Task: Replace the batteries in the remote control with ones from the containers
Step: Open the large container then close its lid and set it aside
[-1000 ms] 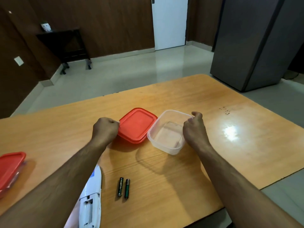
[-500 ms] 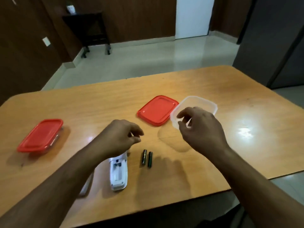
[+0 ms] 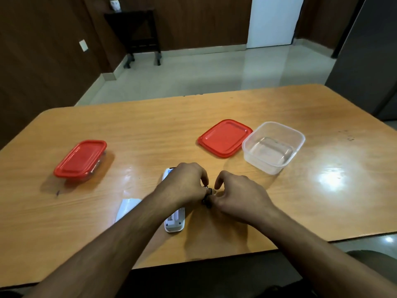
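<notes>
My left hand (image 3: 184,186) and my right hand (image 3: 238,196) meet over the two dark batteries (image 3: 208,195) on the table, fingers pinched around them; only small dark parts show between the fingertips. The white remote (image 3: 175,222) lies face down under my left hand with its battery bay open. Its white cover (image 3: 127,208) lies to the left. An open clear container (image 3: 274,147) stands empty at the right, its red lid (image 3: 225,137) beside it. A second container with a red lid (image 3: 81,160) stands shut at the left.
The wooden table (image 3: 150,130) ends close to me at its front edge. Beyond it lie a tiled floor, a dark side table (image 3: 139,33) by the wall and a grey cabinet (image 3: 369,61) at the right.
Both hands left the lid and the clear container, came back toward me, and closed on the two batteries beside the remote. The camera has shifted, bringing the left container fully into view.
</notes>
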